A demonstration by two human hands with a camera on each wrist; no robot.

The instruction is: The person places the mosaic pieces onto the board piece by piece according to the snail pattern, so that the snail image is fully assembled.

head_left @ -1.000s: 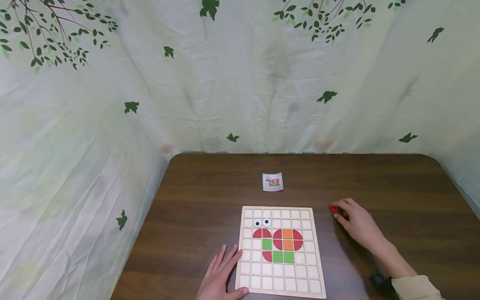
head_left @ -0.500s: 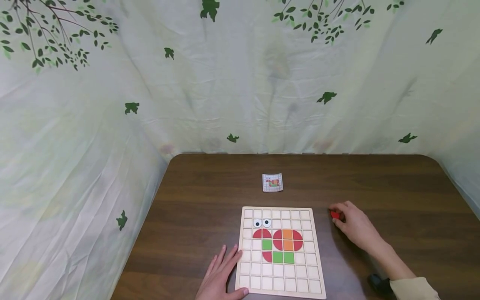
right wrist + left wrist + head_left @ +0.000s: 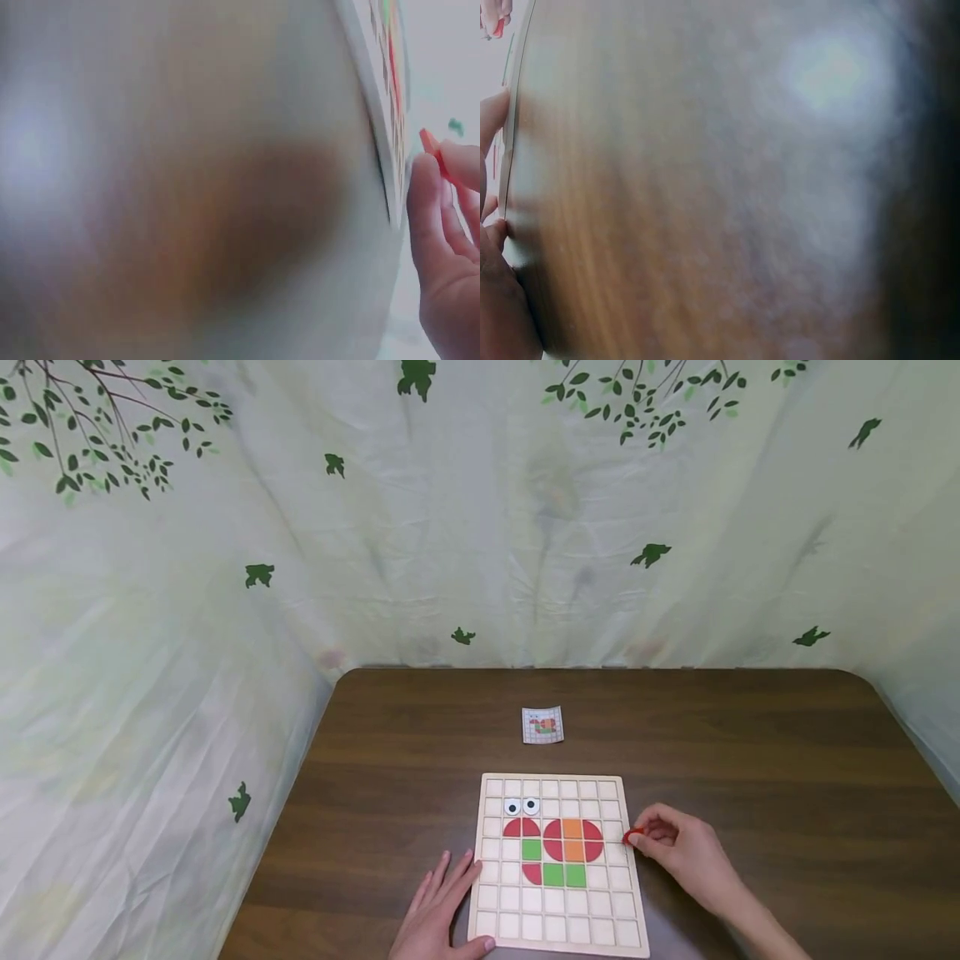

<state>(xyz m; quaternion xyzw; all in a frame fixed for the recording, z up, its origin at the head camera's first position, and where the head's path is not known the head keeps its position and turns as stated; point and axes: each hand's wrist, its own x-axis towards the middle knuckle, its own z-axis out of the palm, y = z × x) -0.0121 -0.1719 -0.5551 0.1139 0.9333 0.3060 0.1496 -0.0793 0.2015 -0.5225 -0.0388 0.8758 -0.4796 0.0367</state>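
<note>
A wooden grid board [image 3: 508, 927] lies on the table, with red, orange and green tiles and two eye tiles [image 3: 521, 807] set in its cells. My right hand [image 3: 690, 856] pinches a small red tile [image 3: 632, 835] between thumb and fingers at the board's right edge. In the right wrist view the red tile [image 3: 430, 142] sticks out past the fingertips, beside the board [image 3: 371, 90]. My left hand [image 3: 441, 912] rests with straight fingers at the left edge, its thumb on the near left corner.
A small picture card [image 3: 542, 725] showing a similar coloured pattern lies beyond the board on the brown table [image 3: 420, 735]. Behind the table hangs a pale curtain [image 3: 510, 527] with leaf and bird prints.
My right hand has moved left and nearer with the red tile, from the open table at right to the board's right edge. The left hand has stayed in place.
</note>
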